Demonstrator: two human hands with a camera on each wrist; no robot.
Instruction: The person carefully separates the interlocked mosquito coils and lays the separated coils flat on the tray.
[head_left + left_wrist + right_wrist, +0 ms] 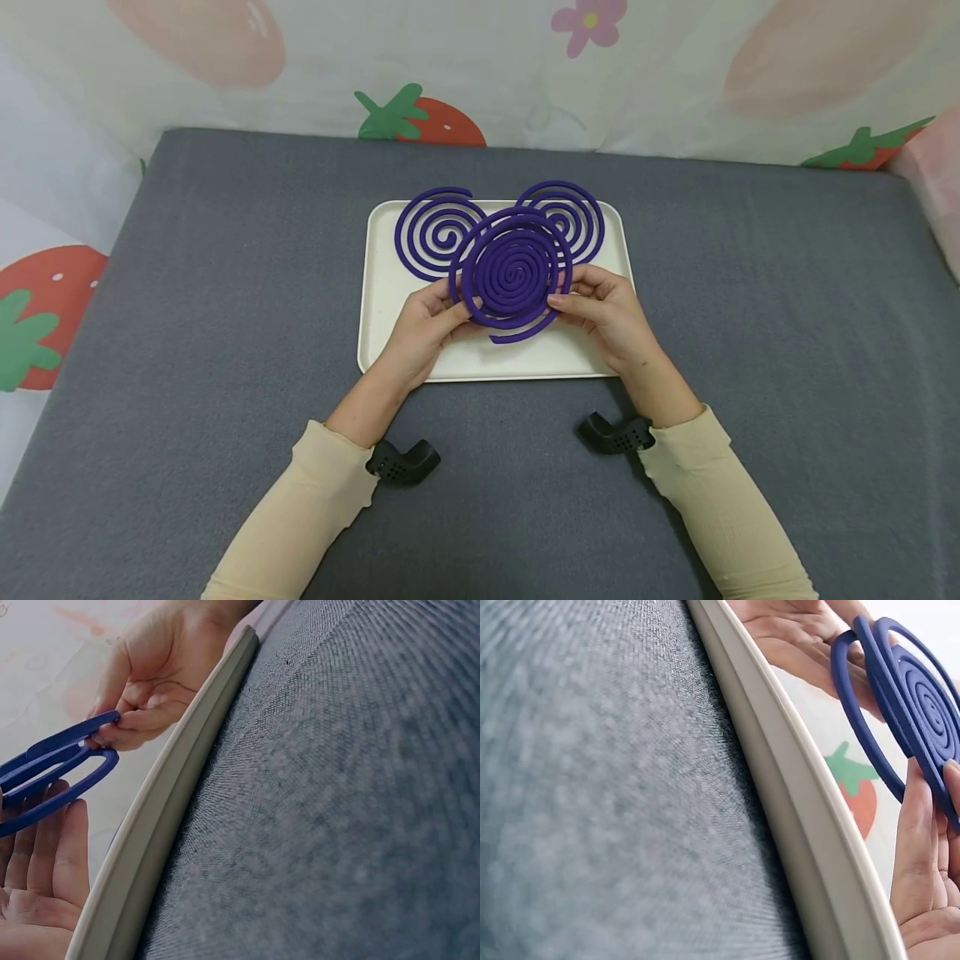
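Note:
A purple mosquito coil point(516, 271), with overlapping rings that look like nested coils, is held tilted above the white tray point(378, 333). My left hand point(420, 333) pinches its left edge, thumb in front and fingers behind. On the opposite edge, my right hand point(611, 321) pinches it the same way. One outer ring stands apart from the others, as the right wrist view shows on the coil point(930, 712). Two more purple spirals lie at the tray's back: a left coil point(447, 240) and a right coil point(600, 221), both partly covered by the held one.
The tray rests on a grey cloth-covered table point(225, 333). A curtain point(495, 67) with strawberry and flower prints hangs behind it. Black wrist devices point(405, 463) sit at both sleeve cuffs. Pink fabric point(933, 179) shows at the far right.

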